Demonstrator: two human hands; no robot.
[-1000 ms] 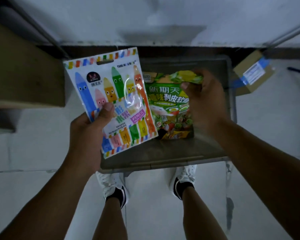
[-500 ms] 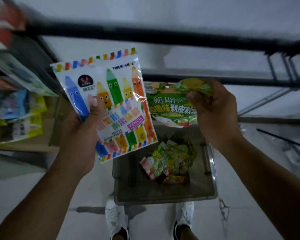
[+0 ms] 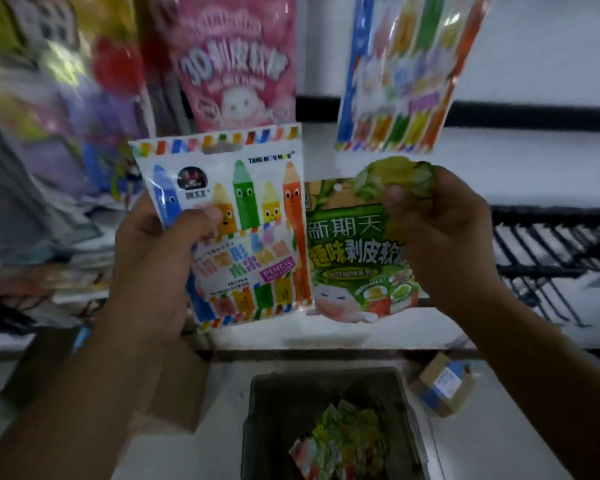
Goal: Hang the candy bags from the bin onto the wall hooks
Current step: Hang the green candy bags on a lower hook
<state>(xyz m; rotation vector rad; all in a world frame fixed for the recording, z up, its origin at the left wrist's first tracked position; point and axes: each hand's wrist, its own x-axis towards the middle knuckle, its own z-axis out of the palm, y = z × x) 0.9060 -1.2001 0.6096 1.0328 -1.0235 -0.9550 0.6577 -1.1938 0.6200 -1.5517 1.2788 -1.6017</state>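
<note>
Head view. Left hand [image 3: 153, 268] closed on crayon-print bag [image 3: 236, 220], thumb across front, hang slot upward for hooking. Right hand [image 3: 440, 233] pinching crumpled top of green bag [image 3: 357, 258], print facing out. Both raised near hanging display bags [image 3: 402, 67], hooks themselves not visible. More bags in bin [image 3: 329, 427] on floor below.
</note>
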